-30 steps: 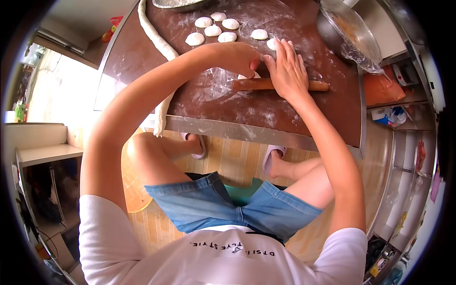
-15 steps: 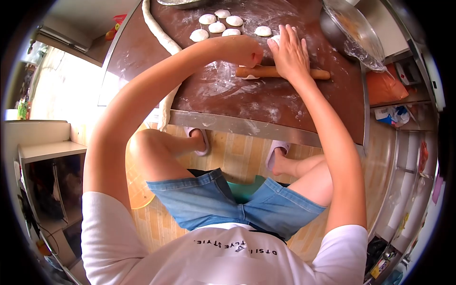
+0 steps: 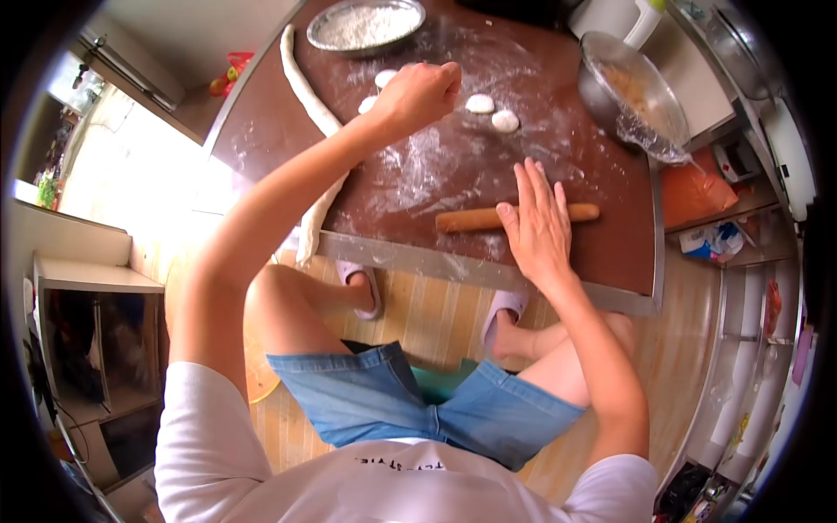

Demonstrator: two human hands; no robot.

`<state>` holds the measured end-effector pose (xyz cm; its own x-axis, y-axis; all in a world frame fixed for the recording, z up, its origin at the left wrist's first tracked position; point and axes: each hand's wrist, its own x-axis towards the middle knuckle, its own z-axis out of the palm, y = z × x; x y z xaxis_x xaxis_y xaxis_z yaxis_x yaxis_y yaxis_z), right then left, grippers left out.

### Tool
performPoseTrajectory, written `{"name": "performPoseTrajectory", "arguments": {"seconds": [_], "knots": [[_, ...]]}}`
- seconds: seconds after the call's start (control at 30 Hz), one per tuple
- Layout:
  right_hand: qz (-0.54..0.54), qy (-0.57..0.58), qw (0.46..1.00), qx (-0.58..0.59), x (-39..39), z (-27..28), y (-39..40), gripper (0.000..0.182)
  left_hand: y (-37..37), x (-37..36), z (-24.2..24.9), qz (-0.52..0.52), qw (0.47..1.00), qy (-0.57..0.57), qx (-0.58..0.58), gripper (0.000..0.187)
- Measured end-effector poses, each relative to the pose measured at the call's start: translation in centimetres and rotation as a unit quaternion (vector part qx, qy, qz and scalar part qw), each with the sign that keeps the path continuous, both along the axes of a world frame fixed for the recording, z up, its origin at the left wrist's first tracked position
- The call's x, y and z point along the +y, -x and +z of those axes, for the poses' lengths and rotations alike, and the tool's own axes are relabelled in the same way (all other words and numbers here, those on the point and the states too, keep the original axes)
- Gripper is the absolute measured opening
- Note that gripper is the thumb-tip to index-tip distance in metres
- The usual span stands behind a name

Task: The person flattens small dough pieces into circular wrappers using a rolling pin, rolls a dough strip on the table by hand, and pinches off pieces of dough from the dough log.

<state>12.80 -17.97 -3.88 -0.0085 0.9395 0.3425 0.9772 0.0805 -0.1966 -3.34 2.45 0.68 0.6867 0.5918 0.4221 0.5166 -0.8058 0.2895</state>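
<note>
The right hand (image 3: 534, 220) lies flat and open on the rolling pin (image 3: 471, 218), near the table's (image 3: 410, 253) front edge. The left hand (image 3: 418, 91) is curled over the small dough pieces (image 3: 479, 103); I cannot tell if it holds one. They look soft and squishy, so pinch gently at the sides.

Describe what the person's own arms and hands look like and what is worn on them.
Both arms are bare from the short white T-shirt sleeves down to the fingers. The left hand and the right hand wear no gloves. No ring, watch or bracelet shows on either wrist or hand. The white shirt carries dark printed lettering on its front, too distorted to read.
</note>
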Motion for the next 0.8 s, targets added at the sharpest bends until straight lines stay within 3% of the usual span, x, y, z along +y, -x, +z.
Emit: {"name": "performPoseTrajectory", "arguments": {"seconds": [0.03, 0.1, 0.17, 0.23, 0.27, 0.47, 0.6, 0.63, 0.7, 0.77, 0.8], "knots": [[-0.003, 0.004, 1.0, 0.001, 0.1, -0.1, 0.0, 0.057, -0.4, 0.3, 0.5, 0.029, 0.996, -0.087, -0.022, 0.009], [-0.006, -0.001, 1.0, 0.002, 0.3, -0.1, 0.1, 0.057, -1.2, 1.9, -2.0, -0.032, 0.957, -0.286, 0.036, 0.008], [-0.004, 0.005, 1.0, 0.007, 0.5, 0.1, 0.0, 0.057, -1.3, 0.6, -4.3, -0.157, 0.935, -0.259, 0.183, 0.013], [0.0, -0.003, 1.0, 0.007, 0.7, 0.2, -0.3, 0.056, -0.6, -1.1, -3.1, -0.172, 0.946, -0.207, 0.18, 0.018], [0.001, -0.004, 1.0, 0.009, 0.7, 0.1, -0.2, 0.056, -0.3, -0.7, -3.6, -0.189, 0.951, -0.21, 0.121, 0.019], [0.006, -0.013, 1.0, 0.024, 1.4, 0.0, -0.2, 0.054, 1.2, 0.1, -3.5, -0.271, 0.924, -0.24, 0.12, 0.013], [0.007, -0.015, 1.0, 0.019, 1.4, -0.2, -0.3, 0.053, -0.7, 3.3, -3.5, -0.16, 0.941, -0.229, 0.191, 0.025], [0.008, -0.014, 1.0, 0.019, 1.5, -0.3, -0.3, 0.053, -1.5, 4.0, -3.3, -0.078, 0.966, -0.128, 0.208, 0.022], [0.018, -0.007, 0.999, 0.029, 1.4, -0.4, -0.5, 0.054, -2.1, 3.7, -3.4, -0.062, 0.976, -0.109, 0.176, 0.018], [0.04, 0.004, 0.999, 0.028, 1.1, 0.0, -0.8, 0.055, -2.0, 1.5, -1.7, -0.081, 0.979, -0.003, 0.187, 0.014], [0.059, 0.008, 0.998, 0.022, 0.7, 0.6, -0.8, 0.056, -1.2, 0.6, -0.3, -0.087, 0.986, 0.081, 0.12, 0.014]]}}
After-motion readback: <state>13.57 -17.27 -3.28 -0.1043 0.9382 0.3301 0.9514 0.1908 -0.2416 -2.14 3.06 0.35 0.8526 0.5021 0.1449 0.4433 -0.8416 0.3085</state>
